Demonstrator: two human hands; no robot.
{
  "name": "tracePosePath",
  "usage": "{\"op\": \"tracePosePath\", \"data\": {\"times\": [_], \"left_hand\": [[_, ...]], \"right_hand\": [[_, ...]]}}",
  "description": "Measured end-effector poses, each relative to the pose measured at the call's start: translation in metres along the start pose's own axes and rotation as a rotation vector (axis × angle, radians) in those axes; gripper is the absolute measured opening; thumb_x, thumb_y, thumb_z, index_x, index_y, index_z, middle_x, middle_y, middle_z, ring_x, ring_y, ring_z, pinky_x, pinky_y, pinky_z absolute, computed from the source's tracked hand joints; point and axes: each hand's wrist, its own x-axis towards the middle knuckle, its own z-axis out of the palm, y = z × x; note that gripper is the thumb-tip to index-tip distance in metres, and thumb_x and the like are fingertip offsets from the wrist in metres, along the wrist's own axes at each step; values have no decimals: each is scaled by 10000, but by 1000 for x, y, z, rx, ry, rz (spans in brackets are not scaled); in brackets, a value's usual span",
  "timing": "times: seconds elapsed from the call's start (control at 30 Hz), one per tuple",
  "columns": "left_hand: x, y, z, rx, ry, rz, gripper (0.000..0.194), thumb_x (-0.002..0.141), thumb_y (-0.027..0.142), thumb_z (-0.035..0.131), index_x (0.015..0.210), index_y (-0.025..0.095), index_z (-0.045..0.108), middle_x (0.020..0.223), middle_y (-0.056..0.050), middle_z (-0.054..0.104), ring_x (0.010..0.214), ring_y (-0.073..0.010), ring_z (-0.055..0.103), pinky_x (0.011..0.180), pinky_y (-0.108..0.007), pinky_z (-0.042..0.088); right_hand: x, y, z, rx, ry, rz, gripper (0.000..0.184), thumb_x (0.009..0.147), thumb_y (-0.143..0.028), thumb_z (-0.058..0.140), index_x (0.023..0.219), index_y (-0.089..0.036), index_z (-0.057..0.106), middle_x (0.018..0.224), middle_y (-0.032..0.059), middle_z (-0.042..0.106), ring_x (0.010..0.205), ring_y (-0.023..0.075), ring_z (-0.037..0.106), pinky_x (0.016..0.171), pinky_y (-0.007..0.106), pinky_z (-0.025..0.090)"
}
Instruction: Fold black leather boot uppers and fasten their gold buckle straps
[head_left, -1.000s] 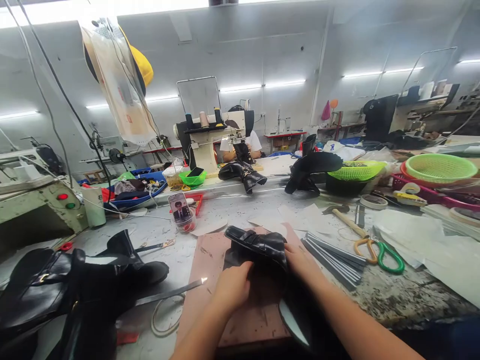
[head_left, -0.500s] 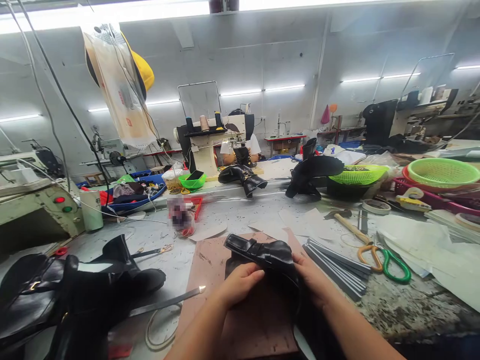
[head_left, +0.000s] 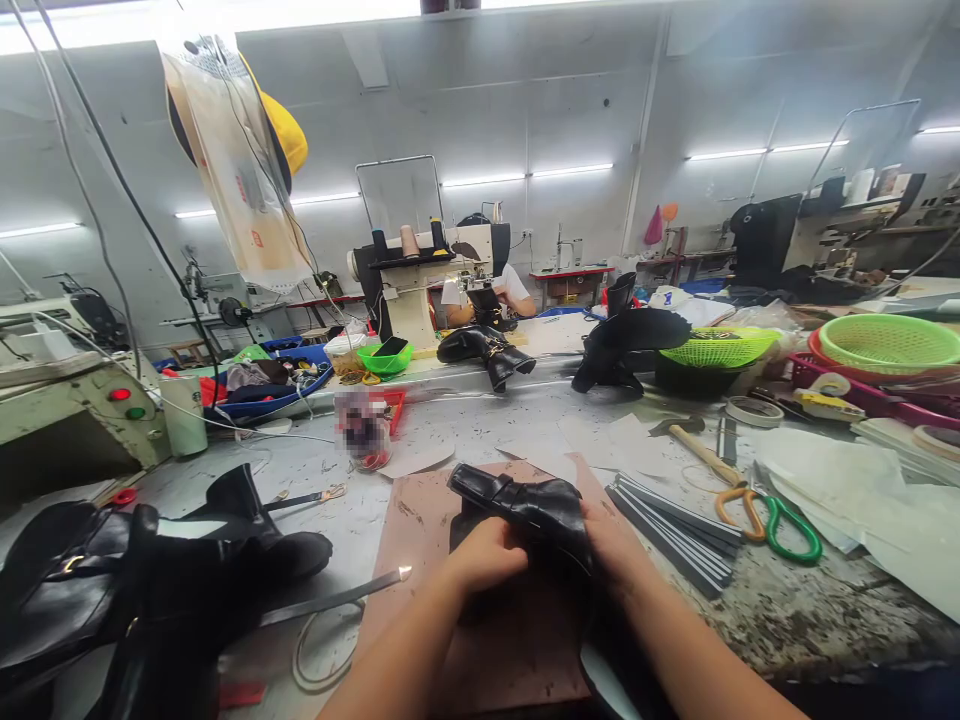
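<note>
A black leather boot upper [head_left: 525,500] with a strap across it is held over a brown board [head_left: 409,540]. My left hand [head_left: 484,555] is closed on its near left side, thumb lying along the leather. On the right side, my right hand [head_left: 615,545] grips the upper, with most of its fingers hidden behind it. The dark lower part of the piece hangs between my forearms. Left of the board lie a black strap with a metal tip [head_left: 337,595] and several black boot uppers [head_left: 187,580] with gold-coloured buckles.
Dark strips [head_left: 675,535], scissors with orange and green handles [head_left: 787,530] and a hammer [head_left: 705,455] lie to the right. More boots [head_left: 487,355] and green baskets [head_left: 720,345] stand farther back. A person [head_left: 514,290] sits behind a sewing machine [head_left: 416,270].
My left hand has shifted slightly and its thumb is bent more against the upper. The lower part of the upper has swung a little to the left. Both hands keep hold.
</note>
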Motion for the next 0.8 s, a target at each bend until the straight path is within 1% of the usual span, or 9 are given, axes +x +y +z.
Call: {"op": "tracePosePath", "data": {"times": [0.1, 0.2, 0.27, 0.37, 0.47, 0.57, 0.63, 0.73, 0.8], "left_hand": [[2, 1, 2, 62, 62, 52, 389, 664, 60, 457, 1008, 136, 624, 940, -33, 678, 897, -203, 606, 827, -318, 460], [-1, 5, 7, 151, 143, 93, 294, 746, 135, 443, 959, 167, 644, 959, -24, 676, 927, -203, 593, 851, -311, 437], [-6, 8, 8, 229, 208, 88, 256, 783, 178, 414, 855, 168, 659, 882, -31, 683, 854, -212, 602, 785, -312, 445], [-21, 12, 3, 335, 301, 68, 266, 815, 236, 392, 749, 169, 641, 748, -35, 672, 716, -200, 595, 667, -289, 426], [-41, 19, -8, 382, 449, 36, 276, 837, 270, 364, 775, 183, 619, 711, -27, 675, 676, -178, 602, 636, -269, 414], [-53, 39, -12, 518, 596, 3, 264, 843, 268, 350, 842, 197, 604, 723, -22, 679, 685, -182, 619, 642, -275, 425], [-52, 58, -2, 686, 547, -26, 255, 845, 295, 374, 943, 199, 589, 732, -31, 679, 697, -210, 629, 641, -300, 434], [-39, 88, 29, 915, 327, -50, 479, 801, 524, 449, 1090, 152, 533, 760, -96, 689, 695, -287, 645, 607, -358, 464], [-26, 104, 49, 1031, 172, -21, 581, 768, 545, 496, 1138, 97, 506, 769, -141, 687, 687, -318, 650, 582, -379, 479]], "right_hand": [[1, 10, -5, 154, 6, 175, 627, 596, -411, 705, 1172, -221, 548, 819, 46, 718, 862, 301, 653, 712, 387, 541], [-1, 11, -8, 173, 23, 193, 549, 536, -377, 741, 1040, -205, 609, 780, 43, 713, 801, 290, 664, 683, 379, 537], [-5, 6, -10, 175, 55, 195, 451, 526, -369, 749, 923, -192, 630, 725, 42, 704, 728, 277, 670, 644, 370, 534], [-19, -4, -17, 208, 150, 218, 371, 532, -379, 754, 818, -188, 616, 652, 28, 686, 629, 232, 658, 584, 328, 522], [-37, -12, -32, 250, 322, 230, 370, 521, -376, 770, 792, -185, 605, 641, 5, 680, 542, 144, 608, 502, 230, 484], [-52, -11, -41, 299, 406, 289, 399, 476, -333, 784, 799, -167, 618, 697, 22, 697, 612, 128, 619, 555, 196, 490], [-59, -4, -38, 322, 336, 339, 395, 477, -294, 766, 826, -162, 636, 785, 48, 709, 721, 166, 646, 631, 227, 507], [-65, 12, -21, 334, 266, 326, 350, 512, -294, 715, 840, -198, 641, 812, 38, 709, 739, 217, 657, 629, 294, 518], [-67, 22, -8, 337, 299, 246, 324, 538, -320, 687, 838, -212, 630, 813, 33, 707, 769, 243, 656, 657, 331, 522]]}}
